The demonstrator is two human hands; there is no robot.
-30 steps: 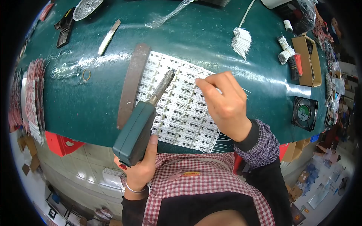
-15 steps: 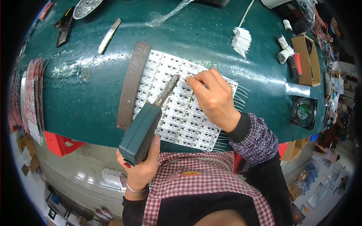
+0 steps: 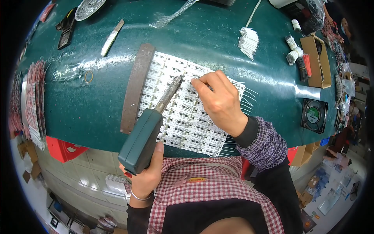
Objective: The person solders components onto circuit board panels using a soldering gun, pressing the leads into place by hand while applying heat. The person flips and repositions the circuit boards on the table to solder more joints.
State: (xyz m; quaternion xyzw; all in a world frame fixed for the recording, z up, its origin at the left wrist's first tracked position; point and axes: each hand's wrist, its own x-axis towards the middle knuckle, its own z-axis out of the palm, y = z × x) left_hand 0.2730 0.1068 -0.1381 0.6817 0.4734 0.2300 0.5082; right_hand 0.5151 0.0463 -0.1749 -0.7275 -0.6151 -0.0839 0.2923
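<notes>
My left hand [image 3: 145, 175] is wrapped round a green soldering gun [image 3: 141, 140], its dark, crusted barrel slanting up to the right. The gun's tip is over the upper middle of a white circuit board panel [image 3: 187, 136] with rows of small black parts. Just right of that tip, my right hand [image 3: 219, 99] is closed in a pinch low over the panel. Whatever lies between its thumb and finger is too small to make out. Thin white wires [image 3: 249, 97] stick out past the panel's right edge. Along its left side lies a brown bar [image 3: 137, 89].
White wires [image 3: 248, 42] lie in a bundle at the back. A cutter knife [image 3: 113, 37] and a rubber band [image 3: 89, 77] are to the left, near stacked boards with red wires [image 3: 36, 101]. On the right are a cardboard box [image 3: 316, 62] and a black fan [image 3: 314, 116].
The soldering gun and my left hand have shifted slightly left, and the gun's tip has moved a little away from my right fingertips. My right hand has hardly moved.
</notes>
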